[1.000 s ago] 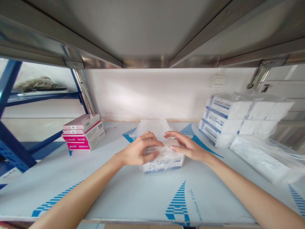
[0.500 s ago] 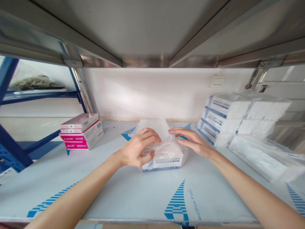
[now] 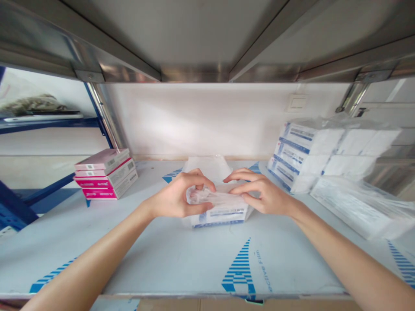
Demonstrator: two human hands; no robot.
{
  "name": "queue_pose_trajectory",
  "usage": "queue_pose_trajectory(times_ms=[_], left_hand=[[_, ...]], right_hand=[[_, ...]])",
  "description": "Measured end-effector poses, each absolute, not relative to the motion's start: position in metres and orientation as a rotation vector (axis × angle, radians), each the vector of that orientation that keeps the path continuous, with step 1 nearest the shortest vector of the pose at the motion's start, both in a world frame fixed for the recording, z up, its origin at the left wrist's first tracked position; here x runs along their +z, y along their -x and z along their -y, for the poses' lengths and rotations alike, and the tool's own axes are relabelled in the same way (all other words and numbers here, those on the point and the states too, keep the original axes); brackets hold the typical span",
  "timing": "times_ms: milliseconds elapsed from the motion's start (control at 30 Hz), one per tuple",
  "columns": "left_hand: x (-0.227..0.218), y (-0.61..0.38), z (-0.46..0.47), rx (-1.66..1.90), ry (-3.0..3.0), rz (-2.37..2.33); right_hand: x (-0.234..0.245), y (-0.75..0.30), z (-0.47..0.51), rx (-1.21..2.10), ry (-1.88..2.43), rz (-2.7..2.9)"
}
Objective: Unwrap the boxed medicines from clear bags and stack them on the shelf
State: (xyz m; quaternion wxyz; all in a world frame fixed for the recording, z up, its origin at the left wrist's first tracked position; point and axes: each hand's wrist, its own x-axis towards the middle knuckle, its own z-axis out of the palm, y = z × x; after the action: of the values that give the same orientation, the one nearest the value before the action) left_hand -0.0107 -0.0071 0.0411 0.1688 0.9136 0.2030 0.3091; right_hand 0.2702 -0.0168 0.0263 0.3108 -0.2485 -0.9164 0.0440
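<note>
A small white box with blue print, wrapped in clear plastic (image 3: 223,212), lies in the middle of the shelf board (image 3: 181,259). My left hand (image 3: 177,198) curls round its left end, thumb below and fingers on top, pinching the loose wrap. My right hand (image 3: 264,194) grips the right end with bent fingers on the plastic. Behind the box a flat clear plastic bag (image 3: 207,165) lies against the back wall.
A stack of pink and white boxes (image 3: 105,173) sits at the left. Wrapped white and blue boxes (image 3: 311,155) are piled at the right, with a long plastic-wrapped pack (image 3: 356,207) before them. A steel shelf (image 3: 194,39) hangs overhead. A wall switch (image 3: 296,103) is behind.
My right hand has come down from hovering with fingers stretched and now grips the box's right end. My left hand has tightened on the wrap. The view has shifted slightly.
</note>
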Motion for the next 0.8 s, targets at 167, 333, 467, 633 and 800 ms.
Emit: queue_pose_trajectory(times_ms=[167,333,467,633,800], left_hand=[[0.054,0.015,0.006,0.995,-2.514,-0.549],[0.056,0.016,0.011,0.987,-2.106,-0.311],[0.058,0.018,0.016,0.811,-1.929,-0.313],[0.066,0.020,0.019,0.415,-2.279,-0.597],[0.069,0.019,0.022,0.434,-2.731,-0.762]], right_hand=[[0.030,-0.270,0.018,0.523,0.632,2.066],[0.041,-0.267,0.028,1.132,0.482,1.790],[0.050,-0.262,0.040,1.209,0.314,1.846],[0.051,-0.255,0.054,0.357,0.634,2.307],[0.050,-0.246,0.062,-0.311,0.712,2.567]])
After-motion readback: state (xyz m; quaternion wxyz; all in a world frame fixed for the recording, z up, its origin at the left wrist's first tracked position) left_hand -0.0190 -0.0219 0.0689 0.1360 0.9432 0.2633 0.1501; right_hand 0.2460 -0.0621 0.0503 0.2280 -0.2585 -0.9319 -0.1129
